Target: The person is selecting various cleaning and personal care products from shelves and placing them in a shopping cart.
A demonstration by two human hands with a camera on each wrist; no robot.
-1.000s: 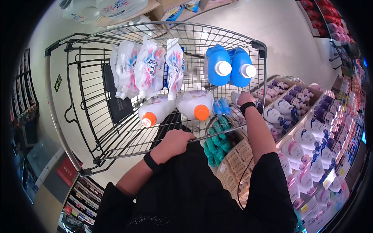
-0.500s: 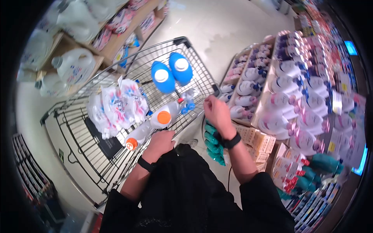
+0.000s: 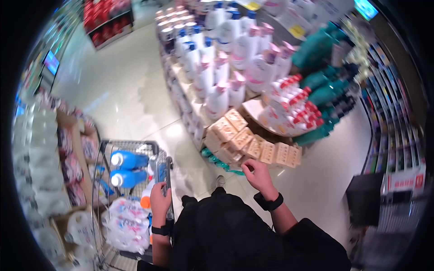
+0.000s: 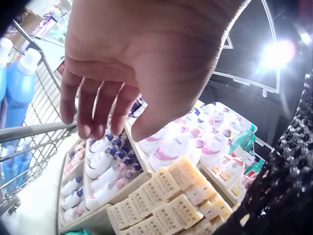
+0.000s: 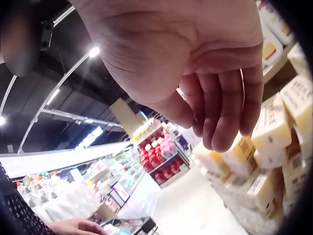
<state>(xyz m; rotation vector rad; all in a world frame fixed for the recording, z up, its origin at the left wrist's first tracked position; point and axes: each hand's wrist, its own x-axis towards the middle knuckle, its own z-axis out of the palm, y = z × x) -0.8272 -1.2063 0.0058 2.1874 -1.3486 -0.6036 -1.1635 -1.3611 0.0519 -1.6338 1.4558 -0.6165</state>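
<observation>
My left hand (image 3: 160, 199) is at the near side of a wire shopping cart (image 3: 94, 198); in the left wrist view its relaxed fingers (image 4: 100, 105) hang by the cart's bar (image 4: 34, 131), and whether they touch it is unclear. Inside the cart are two blue bottles with white caps (image 3: 129, 178), white printed pouches (image 3: 129, 226) and a bottle with an orange cap (image 3: 145, 201). My right hand (image 3: 260, 177), loosely bent and holding nothing, is just in front of stacked tan boxed packs (image 3: 267, 152). The right wrist view shows its fingers (image 5: 227, 115) over yellowish packs (image 5: 271, 127).
White pump bottles (image 3: 217, 101) stand in rows behind the packs. Red-capped bottles (image 3: 289, 108) and green bottles (image 3: 316, 49) fill the display's right part. Large clear jugs (image 3: 81, 228) line the left shelf. Pale floor (image 3: 131, 99) runs between shelf and display. A dark box (image 3: 365, 198) stands at right.
The view has turned toward the display, so the cart now appears at lower left. My right hand, earlier inside the cart near small blue-capped bottles, has come out and is by the tan packs.
</observation>
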